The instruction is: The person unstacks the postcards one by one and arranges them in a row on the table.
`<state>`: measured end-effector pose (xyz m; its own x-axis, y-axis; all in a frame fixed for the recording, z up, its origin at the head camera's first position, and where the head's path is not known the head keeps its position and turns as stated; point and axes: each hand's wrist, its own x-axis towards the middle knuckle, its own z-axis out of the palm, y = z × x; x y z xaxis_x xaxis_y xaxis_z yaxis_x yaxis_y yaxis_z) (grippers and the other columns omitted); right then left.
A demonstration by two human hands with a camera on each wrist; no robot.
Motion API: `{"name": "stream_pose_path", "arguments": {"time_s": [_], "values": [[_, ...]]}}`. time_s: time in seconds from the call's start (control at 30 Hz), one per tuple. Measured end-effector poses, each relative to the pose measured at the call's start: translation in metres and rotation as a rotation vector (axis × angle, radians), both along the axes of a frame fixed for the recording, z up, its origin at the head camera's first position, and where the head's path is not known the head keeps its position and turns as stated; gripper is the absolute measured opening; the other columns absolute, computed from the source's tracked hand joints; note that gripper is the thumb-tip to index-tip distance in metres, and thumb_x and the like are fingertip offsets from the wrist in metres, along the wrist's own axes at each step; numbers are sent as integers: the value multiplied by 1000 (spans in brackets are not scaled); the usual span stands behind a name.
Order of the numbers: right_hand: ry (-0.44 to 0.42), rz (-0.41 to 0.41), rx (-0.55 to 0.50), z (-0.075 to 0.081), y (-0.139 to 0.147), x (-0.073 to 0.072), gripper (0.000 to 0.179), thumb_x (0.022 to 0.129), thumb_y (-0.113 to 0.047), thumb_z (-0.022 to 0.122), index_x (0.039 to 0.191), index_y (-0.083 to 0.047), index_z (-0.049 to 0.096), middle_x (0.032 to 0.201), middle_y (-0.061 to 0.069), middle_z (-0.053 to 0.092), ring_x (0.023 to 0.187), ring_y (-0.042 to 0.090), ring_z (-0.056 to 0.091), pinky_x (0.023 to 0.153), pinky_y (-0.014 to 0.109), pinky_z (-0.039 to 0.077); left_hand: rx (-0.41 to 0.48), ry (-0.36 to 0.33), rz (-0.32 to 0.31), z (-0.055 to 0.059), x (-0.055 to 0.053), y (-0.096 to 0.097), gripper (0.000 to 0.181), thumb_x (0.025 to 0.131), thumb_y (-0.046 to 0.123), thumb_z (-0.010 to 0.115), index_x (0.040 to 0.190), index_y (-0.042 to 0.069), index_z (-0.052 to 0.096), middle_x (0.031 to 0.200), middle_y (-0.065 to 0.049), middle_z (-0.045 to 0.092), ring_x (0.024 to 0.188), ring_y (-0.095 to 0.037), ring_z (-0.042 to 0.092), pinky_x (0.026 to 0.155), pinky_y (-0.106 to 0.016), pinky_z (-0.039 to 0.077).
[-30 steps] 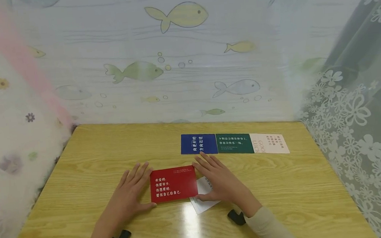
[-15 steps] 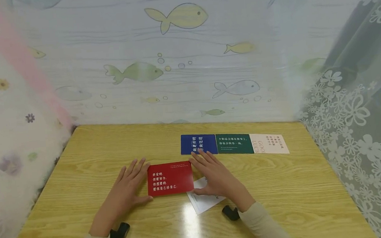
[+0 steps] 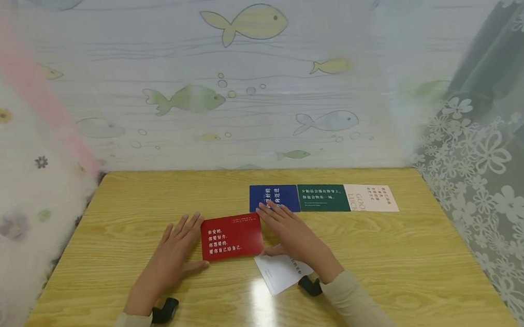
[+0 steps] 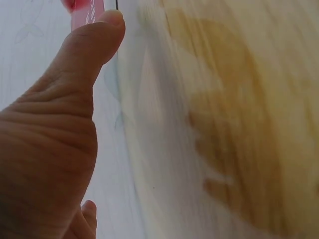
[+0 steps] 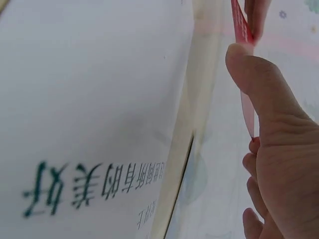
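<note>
A red postcard (image 3: 232, 237) with white Chinese lettering is held level by both hands, and the wrist views show it raised off the wooden table. My left hand (image 3: 165, 260) holds its left side, thumb at the near corner and fingers at the far corner. On the right side my right hand (image 3: 298, 238) grips it the same way, thumb (image 5: 261, 82) on the near edge. A white card (image 3: 278, 273) with dark lettering lies askew on the table, partly under the right hand. The right fingertips overlap a blue card (image 3: 287, 192) in the head view.
The blue card, a dark green card (image 3: 323, 198) and a cream card (image 3: 372, 197) lie edge to edge in a row at the back right of the table (image 3: 113, 280). Fish-print fabric (image 3: 177, 46) hangs behind the table's far edge; a lace curtain (image 3: 518, 203) hangs at right.
Both hands have moved the red card forward and slightly left, towards the row. More of the white card now shows. The row of cards stays in place.
</note>
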<state>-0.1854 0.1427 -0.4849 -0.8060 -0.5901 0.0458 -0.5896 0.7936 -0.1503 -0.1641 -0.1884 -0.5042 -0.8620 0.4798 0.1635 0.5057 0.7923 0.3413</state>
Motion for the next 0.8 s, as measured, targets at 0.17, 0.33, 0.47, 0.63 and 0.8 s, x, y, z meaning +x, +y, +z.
{"name": "stream_pose_path", "arguments": {"time_s": [0.17,0.33,0.47,0.63,0.8], "values": [[-11,-2,-19,1,-4,-7,99,85,-49,79,161,-9,30,168,6,27,156,27,20,127,43,21,0,-15,7,0,-9,-2,105,82,41,85,163,10,25,168,-11,25,156,-37,18,124,-63,13],[-27,4,-29,1,-6,-14,102,85,-51,79,162,-8,27,168,7,26,156,26,19,127,41,19,-13,-18,-1,1,-18,-4,105,81,40,85,162,7,26,167,-13,27,155,-38,19,124,-63,13],[-41,-6,-38,1,-7,-20,102,86,-51,78,162,-8,26,168,8,26,157,25,18,127,41,19,-6,-35,-15,3,-26,-5,104,82,38,85,161,7,27,167,-14,27,155,-39,18,124,-63,13],[-73,-21,-54,2,-10,-27,99,88,-50,76,162,-8,25,169,8,24,158,25,16,128,43,18,0,-50,-25,3,-39,-8,104,81,37,86,162,8,27,167,-14,27,155,-40,17,124,-64,13],[-93,-26,-58,2,-13,-35,99,88,-48,77,162,-7,27,168,8,25,158,26,16,128,42,19,-14,-50,-37,0,-51,-12,104,81,39,85,162,7,26,167,-15,27,155,-41,17,123,-65,13]]}}
